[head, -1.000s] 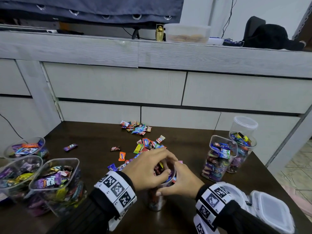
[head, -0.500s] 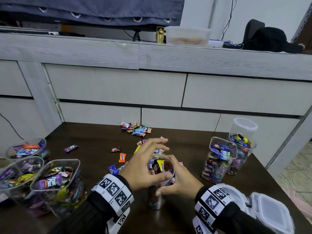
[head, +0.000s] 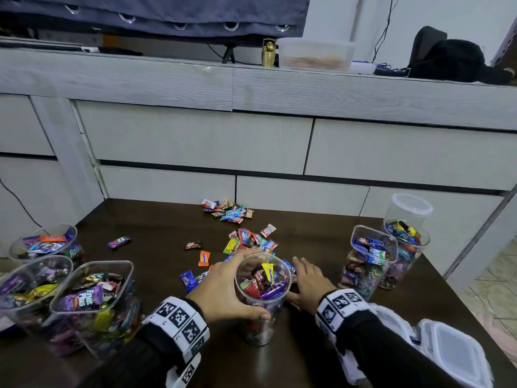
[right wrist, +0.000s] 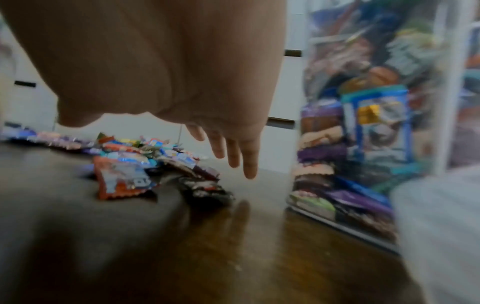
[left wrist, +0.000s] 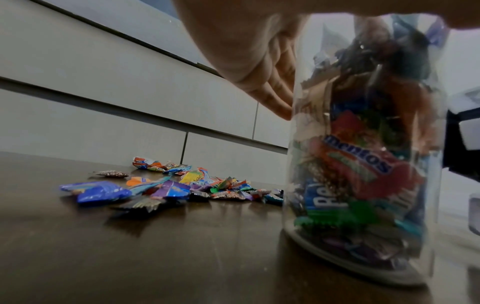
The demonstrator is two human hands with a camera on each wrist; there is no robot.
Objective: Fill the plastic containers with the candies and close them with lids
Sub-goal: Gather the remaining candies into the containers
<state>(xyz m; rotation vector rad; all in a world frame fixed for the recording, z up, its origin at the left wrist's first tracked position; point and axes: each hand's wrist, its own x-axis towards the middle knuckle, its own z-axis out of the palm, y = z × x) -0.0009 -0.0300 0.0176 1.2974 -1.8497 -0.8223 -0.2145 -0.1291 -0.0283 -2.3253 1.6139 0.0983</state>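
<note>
A round clear plastic container (head: 258, 331), lidless and filled with candies to near its rim, stands on the dark table (head: 156, 225) at the front centre. My left hand (head: 226, 287) grips it from the left, thumb across the front wall and fingers round the back. The left wrist view shows the same container (left wrist: 294, 185) close up. My right hand (head: 307, 278) hovers just right of it, open, fingers straight and empty. In the right wrist view its fingers (right wrist: 233, 158) point down over the table. Loose wrapped candies (head: 249, 242) lie behind the container.
Three open candy-filled containers (head: 92, 298) stand at the left. At the right are two filled ones (head: 369, 261) and an empty lidded one (head: 409, 207). Spare white lids (head: 453, 351) lie at the front right. A second candy pile (head: 228, 210) sits near the grey drawers (head: 195, 138).
My left hand came off the container's mouth and slid to its left side. My right hand let go of the container and moved right, fingers straightening.
</note>
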